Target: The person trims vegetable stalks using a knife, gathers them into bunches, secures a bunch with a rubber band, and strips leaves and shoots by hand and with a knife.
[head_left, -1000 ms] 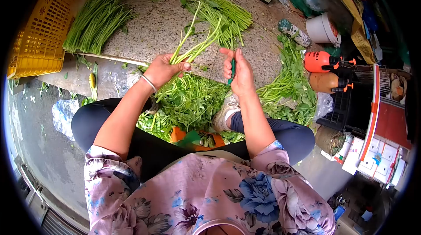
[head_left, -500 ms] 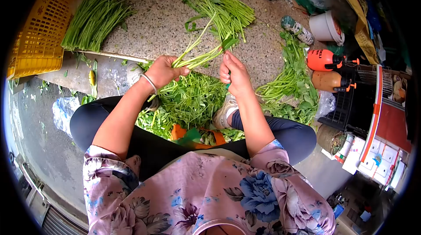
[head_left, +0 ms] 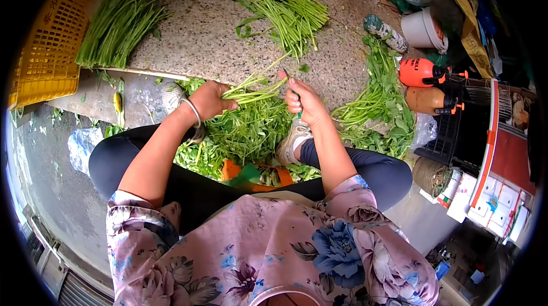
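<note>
My left hand (head_left: 209, 100), with a bangle at the wrist, is closed around a few green leafy-vegetable stems (head_left: 251, 94) whose ends fan out toward my right hand. My right hand (head_left: 307, 102) grips a small knife (head_left: 283, 74); its short blade points up past the thumb and a bit of green handle shows below the fingers. A loose leaf (head_left: 303, 69) is just above the right hand. Beneath both hands lies a heap of leafy greens (head_left: 251, 132) between my feet. Beyond them, a pile of trimmed stems (head_left: 291, 15) rests on the stone slab (head_left: 200, 38).
A larger stem bundle (head_left: 120, 26) lies at the left, beside a yellow crate (head_left: 54, 38). On the right are more leafy greens (head_left: 379, 95), a white bucket (head_left: 422, 31), a red spray bottle (head_left: 419, 72) and an orange one (head_left: 425, 100). An orange bag (head_left: 231, 172) sits between my legs.
The held stems have dropped slightly, and my left hand has moved a little left and down. The leaf by my right fingertips is now apart from the stems. The knife blade has come into sight.
</note>
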Demonstrator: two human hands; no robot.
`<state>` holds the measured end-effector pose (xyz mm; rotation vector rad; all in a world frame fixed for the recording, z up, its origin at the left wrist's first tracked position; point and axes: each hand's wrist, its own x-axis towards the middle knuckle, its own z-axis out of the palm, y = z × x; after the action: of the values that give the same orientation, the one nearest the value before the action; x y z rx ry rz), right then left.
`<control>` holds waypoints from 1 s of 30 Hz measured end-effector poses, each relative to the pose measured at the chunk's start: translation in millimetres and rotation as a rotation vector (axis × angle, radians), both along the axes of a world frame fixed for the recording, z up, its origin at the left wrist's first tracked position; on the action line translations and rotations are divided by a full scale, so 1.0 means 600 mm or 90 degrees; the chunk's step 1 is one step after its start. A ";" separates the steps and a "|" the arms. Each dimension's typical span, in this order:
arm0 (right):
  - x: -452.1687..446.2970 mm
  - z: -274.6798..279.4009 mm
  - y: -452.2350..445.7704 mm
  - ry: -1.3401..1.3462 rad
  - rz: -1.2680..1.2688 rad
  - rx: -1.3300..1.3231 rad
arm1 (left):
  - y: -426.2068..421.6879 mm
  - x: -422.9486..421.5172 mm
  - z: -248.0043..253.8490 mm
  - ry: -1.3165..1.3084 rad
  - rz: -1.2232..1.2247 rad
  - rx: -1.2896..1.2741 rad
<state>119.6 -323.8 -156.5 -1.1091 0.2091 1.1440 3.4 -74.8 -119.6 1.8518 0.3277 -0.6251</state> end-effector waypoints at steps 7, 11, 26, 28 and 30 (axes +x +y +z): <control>-0.016 -0.014 -0.020 -0.074 0.009 -0.242 | 0.020 0.003 -0.013 0.020 0.023 0.092; -0.037 0.020 0.027 -0.123 0.053 -0.091 | 0.018 0.005 -0.014 0.019 0.013 0.133; 0.124 -0.160 -0.028 -0.478 -0.137 -0.496 | 0.027 -0.004 -0.042 -0.009 0.240 -0.050; 0.166 -0.138 0.006 -0.447 -0.198 -0.557 | 0.027 0.011 -0.007 0.150 0.442 -0.195; 0.192 -0.125 0.028 -0.413 -0.259 -0.618 | 0.030 0.019 0.003 0.158 0.470 -0.216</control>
<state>234.6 -306.7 -231.3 -2.1081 0.4741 0.2252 14.7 -56.8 -118.1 1.2020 0.9520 -0.3573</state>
